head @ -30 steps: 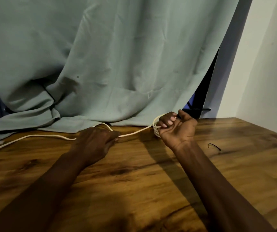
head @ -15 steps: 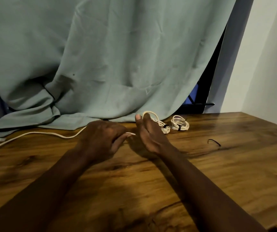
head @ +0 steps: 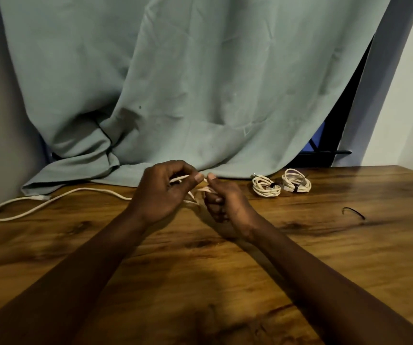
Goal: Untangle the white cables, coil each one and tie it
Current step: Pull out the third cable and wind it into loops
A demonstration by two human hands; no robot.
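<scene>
A large grey-green fabric curtain [head: 175,83] is draped down onto the back of a brown wood-grain counter [head: 325,257]. Above the counter's middle, the left hand [head: 160,192] and right hand [head: 223,200] are held close together, almost touching.

A long loose white cable [head: 58,199] is trailed from the left hand across the counter to the left, where it is bent back in a loop near the curtain's hem. The left grip is clamped on this cable between thumb and fingers. The right grip is curled round a few short turns of it.

To the right, near the curtain, a small coiled white cable bundle [head: 266,187] and a second coiled bundle [head: 296,184] are laid side by side, each bound with a dark tie. A small black tie strip [head: 353,212] is left further right, well apart.

Coiling of this last cable appears only begun. Next, the slack would need to be drawn in and wound evenly, then the tie strip fetched.

Half a second ago the right hand's fingers were straight; now they are curled round the cable.
</scene>
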